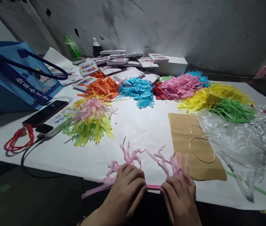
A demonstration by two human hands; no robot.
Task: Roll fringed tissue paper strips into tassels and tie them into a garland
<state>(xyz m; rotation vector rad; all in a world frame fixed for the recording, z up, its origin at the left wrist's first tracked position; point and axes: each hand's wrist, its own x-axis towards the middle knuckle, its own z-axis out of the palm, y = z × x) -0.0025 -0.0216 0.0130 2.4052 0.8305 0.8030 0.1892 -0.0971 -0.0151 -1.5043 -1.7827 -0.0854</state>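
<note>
A strip of pink fringed tissue paper [147, 157] lies along the near edge of the white table [142, 125], its cut strands curling upward. My left hand [127, 185] is closed on the strip's left part, fingers curled over it. My right hand [180, 194] is closed on its right part, and a short pink band shows between the two hands. A brown paper sheet [182, 131] with thin wire loops [201, 147] lies just right of my right hand.
Piles of fringed paper lie across the table: yellow-green and pink [90, 122], orange [102, 88], blue [139, 91], pink [179, 86], yellow [218, 94], green [232, 111]. Clear plastic [234, 144] is at right. A blue bag [15, 75], phones [45, 113] and a red cord [17, 139] sit left. Card packs [123, 61] are stacked behind.
</note>
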